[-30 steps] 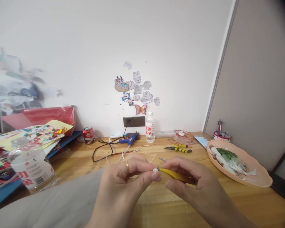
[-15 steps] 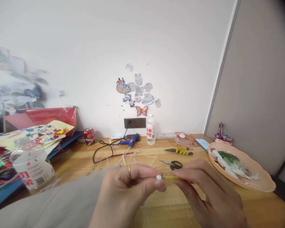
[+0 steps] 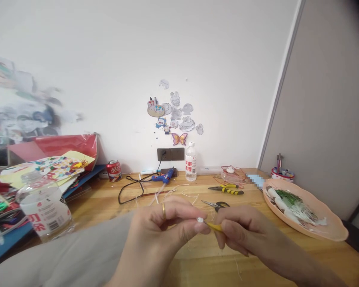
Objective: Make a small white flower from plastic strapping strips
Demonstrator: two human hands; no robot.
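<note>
My left hand (image 3: 167, 233) pinches a small white piece (image 3: 200, 219) between thumb and fingertips, too small to make out its kind. From the right, my right hand (image 3: 245, 229) is closed on a slender yellow piece (image 3: 214, 226) whose left end meets the white one at the left fingertips. Just beyond the right hand lie black-handled scissors (image 3: 217, 205), partly covered by its fingers. Farther back rest yellow and black pliers (image 3: 227, 189). Thin pale strands (image 3: 179, 193) are scattered on the wooden table behind the left hand.
A blue glue gun (image 3: 164, 176) with a black cord, a water bottle (image 3: 190, 163) and a red can (image 3: 113, 171) stand along the wall. At right is a pink tray (image 3: 332, 231) with white and green strands. A large bottle (image 3: 44, 207) and papers crowd the left.
My right hand has turned, thumb now on the near side of the yellow piece, which tilts downward to the right. The left hand keeps its pinch on the white piece.
</note>
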